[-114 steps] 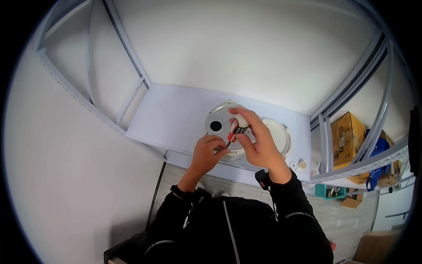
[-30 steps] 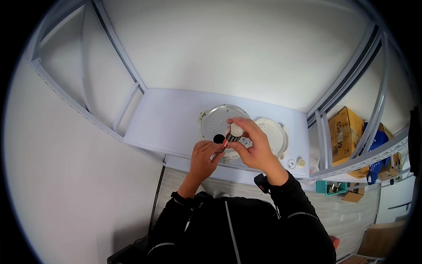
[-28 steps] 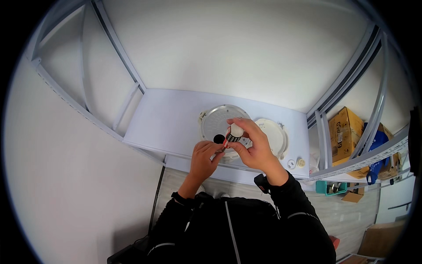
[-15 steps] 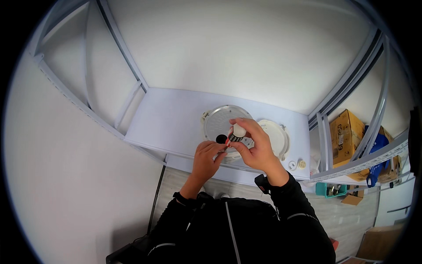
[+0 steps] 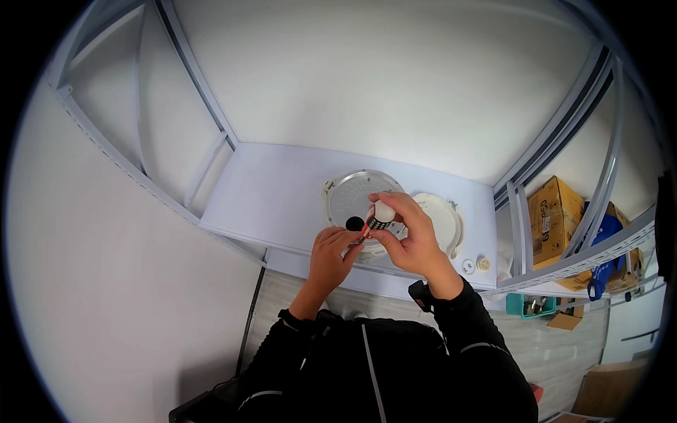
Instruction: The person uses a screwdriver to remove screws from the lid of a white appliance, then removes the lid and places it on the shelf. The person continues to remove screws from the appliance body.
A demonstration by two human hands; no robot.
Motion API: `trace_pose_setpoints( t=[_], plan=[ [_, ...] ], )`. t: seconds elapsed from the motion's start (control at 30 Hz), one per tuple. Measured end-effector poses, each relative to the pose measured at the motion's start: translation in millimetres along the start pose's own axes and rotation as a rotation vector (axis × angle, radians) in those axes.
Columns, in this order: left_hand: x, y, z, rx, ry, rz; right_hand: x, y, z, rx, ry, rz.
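Note:
My right hand (image 5: 411, 236) grips a stubby screwdriver (image 5: 379, 218) by its handle, which has a white rounded end, a black-and-white patterned middle and some red. The handle leans toward my left hand. My left hand (image 5: 331, 255) is closed, thumb and fingertips pinched together at the lower red end; whether they hold the shaft or some small part is hidden. Under both hands lies a round silver metal disc (image 5: 352, 189) in a pale rim, perhaps an appliance lid, with a dark round spot near my left fingertips.
Right of the disc lies a round white cover (image 5: 443, 220). Two small round parts, one white (image 5: 468, 266) and one cream (image 5: 483, 263), sit near the table's (image 5: 271, 180) right front corner. Beyond a metal frame stand cardboard boxes (image 5: 553, 218), a blue bag (image 5: 606, 240) and a teal bin (image 5: 525, 305).
The screwdriver handle has turned slightly in my right hand, showing its pattern and red part differently. Both hands stay in almost the same place.

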State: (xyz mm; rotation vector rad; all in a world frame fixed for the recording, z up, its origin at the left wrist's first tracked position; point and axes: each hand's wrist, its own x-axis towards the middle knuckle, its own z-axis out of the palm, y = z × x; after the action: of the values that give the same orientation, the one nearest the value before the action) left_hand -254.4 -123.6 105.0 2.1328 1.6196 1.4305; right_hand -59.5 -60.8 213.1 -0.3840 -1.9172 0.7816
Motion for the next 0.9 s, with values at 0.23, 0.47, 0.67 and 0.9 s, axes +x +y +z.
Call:
trace_pose_setpoints(
  t=[0.23, 0.47, 0.67, 0.9],
  plan=[
    [-1, 0, 2, -0.008, 0.008, 0.001, 0, 2, -4, -0.053, -0.037, -0.048],
    [0, 3, 2, 0.001, 0.038, 0.009, 0, 2, -3, -0.070, -0.048, -0.053],
    [2, 5, 2, 0.014, 0.012, 0.017, 0, -2, 1, -0.226, 0.027, -0.076],
    [-2, 1, 3, 0.003, 0.022, 0.003, 12, -14, -1, -0.180, -0.017, -0.112]
  ],
)
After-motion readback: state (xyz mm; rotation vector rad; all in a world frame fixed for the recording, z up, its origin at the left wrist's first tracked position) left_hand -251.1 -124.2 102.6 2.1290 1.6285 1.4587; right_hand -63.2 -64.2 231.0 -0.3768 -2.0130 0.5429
